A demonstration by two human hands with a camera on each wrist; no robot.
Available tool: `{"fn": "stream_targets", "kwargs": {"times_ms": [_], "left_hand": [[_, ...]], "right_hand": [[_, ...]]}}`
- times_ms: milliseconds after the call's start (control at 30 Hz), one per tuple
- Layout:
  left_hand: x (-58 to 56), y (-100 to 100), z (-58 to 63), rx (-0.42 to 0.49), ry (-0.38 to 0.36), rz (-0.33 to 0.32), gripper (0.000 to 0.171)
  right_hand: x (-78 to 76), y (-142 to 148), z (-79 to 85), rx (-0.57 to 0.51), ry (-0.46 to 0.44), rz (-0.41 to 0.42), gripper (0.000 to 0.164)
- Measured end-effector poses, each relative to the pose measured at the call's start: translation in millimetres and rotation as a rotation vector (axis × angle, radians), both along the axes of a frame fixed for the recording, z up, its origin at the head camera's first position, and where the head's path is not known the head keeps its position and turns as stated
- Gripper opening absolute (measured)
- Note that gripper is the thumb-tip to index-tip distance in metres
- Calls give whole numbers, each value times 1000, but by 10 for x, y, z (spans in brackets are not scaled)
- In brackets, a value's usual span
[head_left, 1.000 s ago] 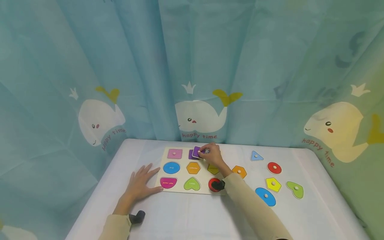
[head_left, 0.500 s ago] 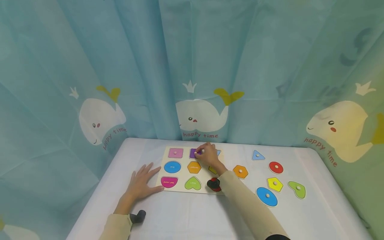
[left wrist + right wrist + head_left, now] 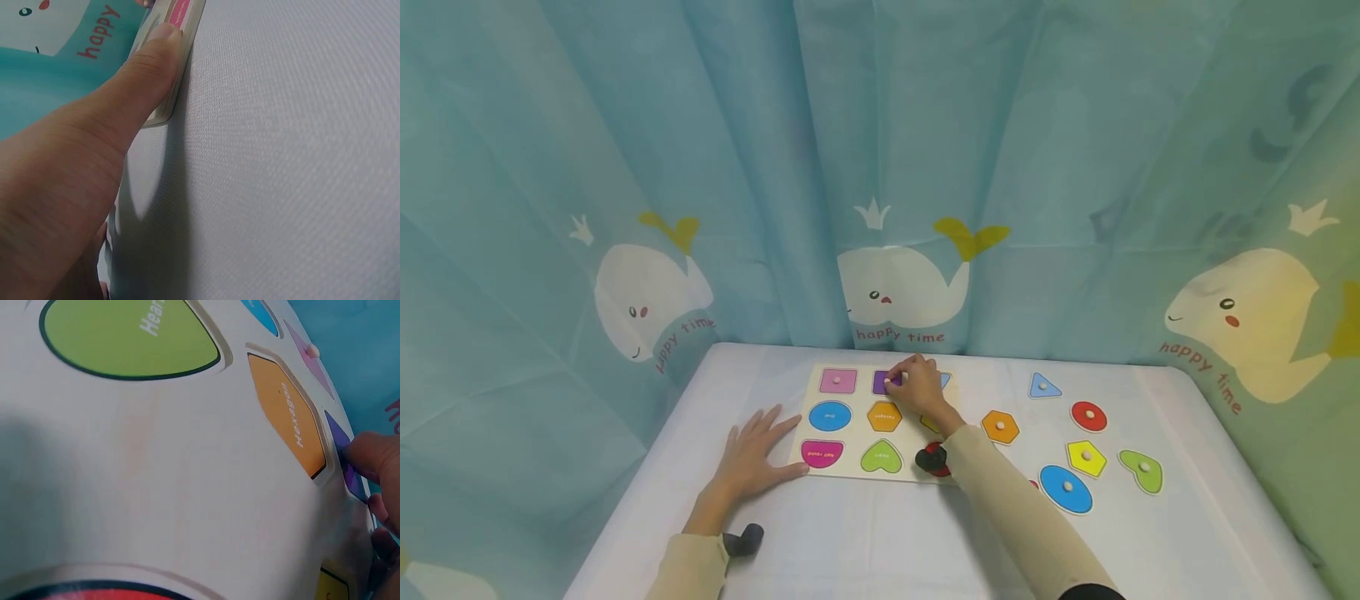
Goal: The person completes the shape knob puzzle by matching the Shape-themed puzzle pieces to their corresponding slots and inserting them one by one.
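Observation:
My right hand (image 3: pixel 921 388) pinches the knob of a purple square puzzle piece (image 3: pixel 880 383), which lies in the top row of the shape puzzle board (image 3: pixel 853 435). In the right wrist view the thumb and fingers meet over the purple piece (image 3: pixel 339 439), beside the orange hexagon recess (image 3: pixel 287 415). At the board's left edge my left hand (image 3: pixel 751 458) lies with fingers spread, its thumb on the corner by the pink half-round recess (image 3: pixel 822 453). The left wrist view shows that thumb (image 3: pixel 140 69) pressing the board's edge. A pink rectangle piece (image 3: pixel 838 381) sits in the top left recess.
Loose knobbed pieces lie right of the board: an orange hexagon (image 3: pixel 1000 427), a light blue triangle (image 3: pixel 1043 386), a red circle (image 3: pixel 1088 416), a yellow pentagon (image 3: pixel 1087 458), a green heart (image 3: pixel 1141 472) and a blue oval (image 3: pixel 1066 489). A whale-print curtain (image 3: pixel 760 167) hangs behind the table.
The purple piece, tilted above its recess a second ago, now lies in line with it, my right hand still on its knob. My left hand has stayed at the board's edge.

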State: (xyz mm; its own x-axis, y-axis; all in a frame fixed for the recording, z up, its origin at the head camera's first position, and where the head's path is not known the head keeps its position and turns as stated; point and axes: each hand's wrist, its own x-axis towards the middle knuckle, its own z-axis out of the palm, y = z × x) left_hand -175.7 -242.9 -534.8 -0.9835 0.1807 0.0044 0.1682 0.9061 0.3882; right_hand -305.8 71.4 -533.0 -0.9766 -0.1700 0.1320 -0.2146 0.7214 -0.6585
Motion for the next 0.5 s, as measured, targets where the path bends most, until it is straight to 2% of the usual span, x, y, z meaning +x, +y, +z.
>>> {"fn": "stream_targets", "kwargs": {"times_ms": [267,500], "left_hand": [[-10,-1,-16,-8,8,-5,93],[-7,1,-7,-3,6,-10,92]], "right_hand": [[29,-2,-2,-24,-11,-13,10],[3,22,-39,-22,3,8,9]]}}
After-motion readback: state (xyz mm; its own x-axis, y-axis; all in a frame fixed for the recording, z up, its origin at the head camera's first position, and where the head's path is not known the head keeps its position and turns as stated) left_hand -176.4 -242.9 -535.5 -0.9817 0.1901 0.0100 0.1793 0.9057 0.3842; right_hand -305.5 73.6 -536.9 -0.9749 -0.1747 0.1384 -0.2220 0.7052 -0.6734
